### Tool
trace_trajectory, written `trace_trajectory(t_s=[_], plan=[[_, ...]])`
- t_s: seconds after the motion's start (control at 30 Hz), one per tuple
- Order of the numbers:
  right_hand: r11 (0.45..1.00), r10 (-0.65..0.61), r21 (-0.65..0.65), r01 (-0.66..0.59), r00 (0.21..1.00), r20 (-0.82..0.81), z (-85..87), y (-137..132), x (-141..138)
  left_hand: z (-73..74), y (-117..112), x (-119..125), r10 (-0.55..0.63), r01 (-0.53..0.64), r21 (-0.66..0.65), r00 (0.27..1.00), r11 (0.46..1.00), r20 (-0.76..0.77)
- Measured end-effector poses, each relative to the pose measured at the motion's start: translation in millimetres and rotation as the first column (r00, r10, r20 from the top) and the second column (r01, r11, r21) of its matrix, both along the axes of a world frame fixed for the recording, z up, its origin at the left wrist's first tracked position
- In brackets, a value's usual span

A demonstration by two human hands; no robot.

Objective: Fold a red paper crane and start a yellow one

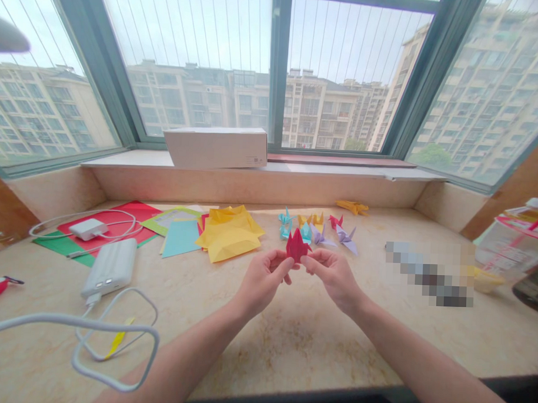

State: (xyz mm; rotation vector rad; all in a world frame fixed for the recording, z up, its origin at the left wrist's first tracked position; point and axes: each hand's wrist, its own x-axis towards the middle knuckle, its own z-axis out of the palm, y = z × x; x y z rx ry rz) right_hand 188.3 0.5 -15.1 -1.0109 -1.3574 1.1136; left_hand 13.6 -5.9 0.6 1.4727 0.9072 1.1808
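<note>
Both hands meet above the middle of the marble counter (291,337), holding a small red folded paper figure (296,246). My left hand (264,278) pinches its left lower side with thumb and fingers. My right hand (332,273) pinches its right lower side. The figure's pointed tips stand upward between the fingertips. Just behind it lie several finished paper cranes (318,229) in blue, orange, red and purple. A yellow folded piece (352,207) lies farther back by the wall.
Loose coloured sheets (228,234) lie back left, yellow on top. A white power bank (111,267) with white cable (114,337) sits left, and a small charger (88,228) rests on red paper. A white box (215,147) stands on the windowsill. A clear container (512,242) is at right.
</note>
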Motion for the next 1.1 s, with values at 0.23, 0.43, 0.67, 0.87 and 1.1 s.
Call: trace_trajectory(t_s=[0.23,0.43,0.67,0.87,1.1], plan=[[0.993,-0.073,0.094,0.066,0.995,0.066,-3.7,-2,-4,-7.3,4,0,0.005,-0.005,-0.028,1.000,1.000,0.007],[0.907,-0.339,0.353,0.230,0.896,0.286,-7.5,-2,-3,-12.6,1,3,0.105,-0.105,0.034,0.994,0.994,-0.017],[0.753,-0.324,0.655,-0.056,0.836,0.443,-11.8,-7,-4,-11.9,-2,5,-0.064,0.058,0.108,0.997,0.992,0.052],[0.792,-0.306,0.609,0.039,0.889,0.341,-8.3,-9,-5,-12.3,6,1,-0.078,0.074,0.039,0.989,0.997,0.127],[0.966,-0.064,0.260,0.009,0.977,0.202,-8.8,-1,-4,-12.6,3,2,-0.110,0.113,-0.064,0.993,0.992,0.047]])
